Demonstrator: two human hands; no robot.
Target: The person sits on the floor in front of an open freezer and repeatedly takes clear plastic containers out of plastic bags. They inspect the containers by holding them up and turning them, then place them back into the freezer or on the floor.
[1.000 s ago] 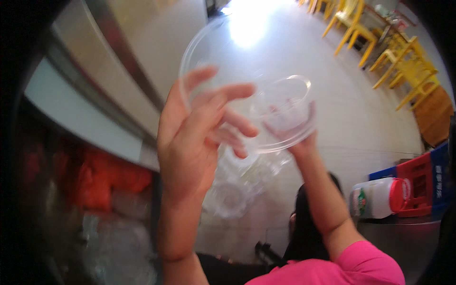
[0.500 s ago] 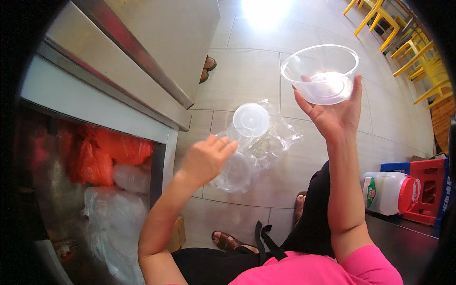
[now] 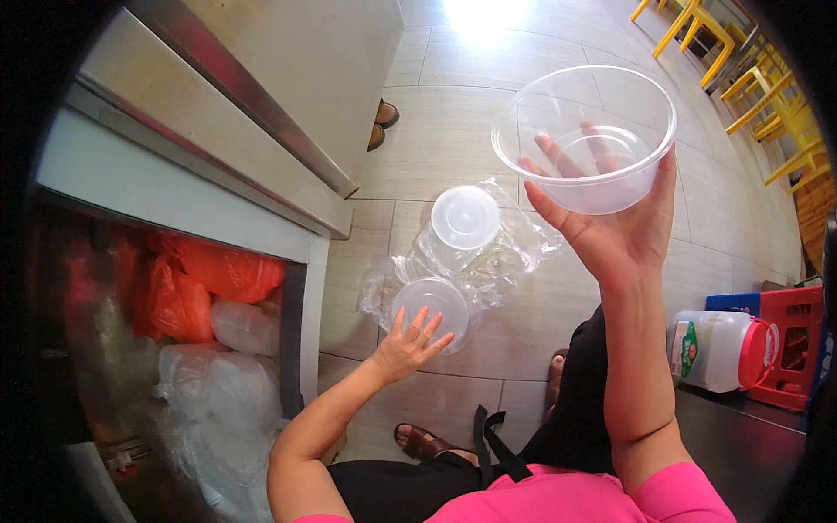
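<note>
My right hand holds up an empty clear round plastic bowl from underneath, fingers curved round it. My left hand has its fingers spread over the lower round translucent plastic piece on the floor; whether it touches it I cannot tell. Farther up, a white translucent round lid or lidded container lies on crumpled clear plastic wrap.
At left, a steel cabinet has a lower compartment holding orange bags and translucent packages. At right stand a plastic jug and red crate. Yellow chairs line the back right. Brown shoes show beside the cabinet.
My left hand has left the bowl and dropped toward the lower plastic piece, fingers spreading. My right hand has moved out to the right, still holding the bowl.
</note>
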